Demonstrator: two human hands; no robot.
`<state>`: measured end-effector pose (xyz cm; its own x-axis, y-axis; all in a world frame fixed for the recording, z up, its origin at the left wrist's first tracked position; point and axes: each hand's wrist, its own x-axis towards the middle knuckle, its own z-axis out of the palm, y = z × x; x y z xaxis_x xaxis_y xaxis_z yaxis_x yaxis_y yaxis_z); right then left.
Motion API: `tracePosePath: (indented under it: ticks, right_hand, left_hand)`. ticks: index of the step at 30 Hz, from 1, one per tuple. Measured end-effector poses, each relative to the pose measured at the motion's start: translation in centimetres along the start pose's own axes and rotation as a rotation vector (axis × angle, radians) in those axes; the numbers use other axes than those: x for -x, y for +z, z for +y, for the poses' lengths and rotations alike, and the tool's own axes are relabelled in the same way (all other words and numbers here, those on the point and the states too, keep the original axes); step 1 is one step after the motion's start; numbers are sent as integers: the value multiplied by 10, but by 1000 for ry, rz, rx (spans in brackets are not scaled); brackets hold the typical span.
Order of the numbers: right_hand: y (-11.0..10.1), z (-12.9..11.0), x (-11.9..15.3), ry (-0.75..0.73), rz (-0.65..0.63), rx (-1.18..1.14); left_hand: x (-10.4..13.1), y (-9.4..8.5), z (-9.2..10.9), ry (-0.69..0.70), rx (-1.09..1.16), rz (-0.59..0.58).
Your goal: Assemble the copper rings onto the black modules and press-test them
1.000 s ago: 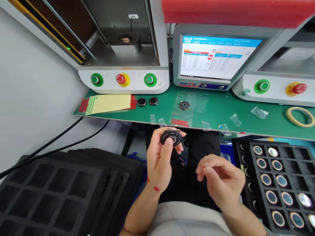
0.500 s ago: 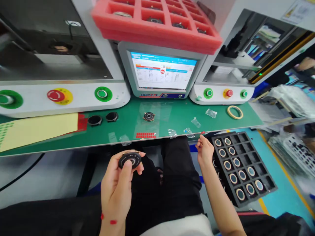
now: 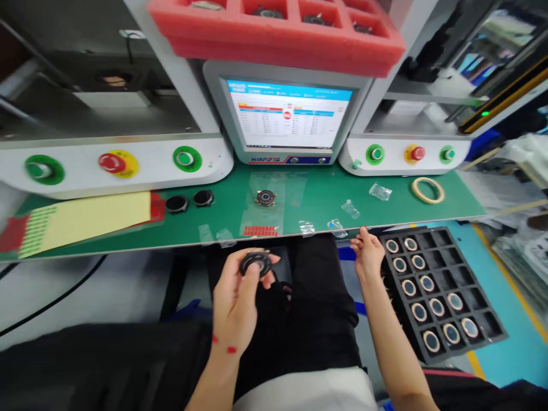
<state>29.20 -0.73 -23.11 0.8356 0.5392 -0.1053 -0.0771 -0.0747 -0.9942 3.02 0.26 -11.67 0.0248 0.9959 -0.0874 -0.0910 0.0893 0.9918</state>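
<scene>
My left hand (image 3: 236,302) is closed around a round black watch case (image 3: 256,263), its sensor side up and the thumb pressed on its middle. Two small red stickers show on the left wrist. At the table's front edge my right hand (image 3: 369,252) is pinched, with a tiny red sticker (image 3: 363,229) at the fingertips. On the table, a second watch case (image 3: 266,198) lies on a clear film, above a block of red stickers (image 3: 260,230). Two dark-faced watch cases (image 3: 176,204) lie further left.
A black tray (image 3: 445,274) with round watch parts stands low at the right. A red foam tray (image 3: 274,54) sits above the monitor (image 3: 286,117). Clear film scraps (image 3: 306,228), a tape roll (image 3: 427,190) and a yellow sheet (image 3: 92,222) lie on the green table (image 3: 317,194).
My left hand has moved right and slightly up with the watch case, closer to the right hand. The right hand stays pinched by the table edge. The whole view has shifted a little.
</scene>
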Motion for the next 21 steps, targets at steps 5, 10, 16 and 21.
tracePosePath:
  ticks: [5,10,16,21]
  right_hand:
    - [2,-43,60,-262,-83,21]
    - [17,-87,145,-538,-684,107]
    - [33,-95,177,-745,-736,103]
    - [30,-90,181,-494,-792,4]
  left_hand:
    - [-9,8,-9,147,-366,98]
    - [-7,14,-6,425,-571,270]
    - [-7,11,1,592,-680,375]
    - [-6,8,0,619,-645,395]
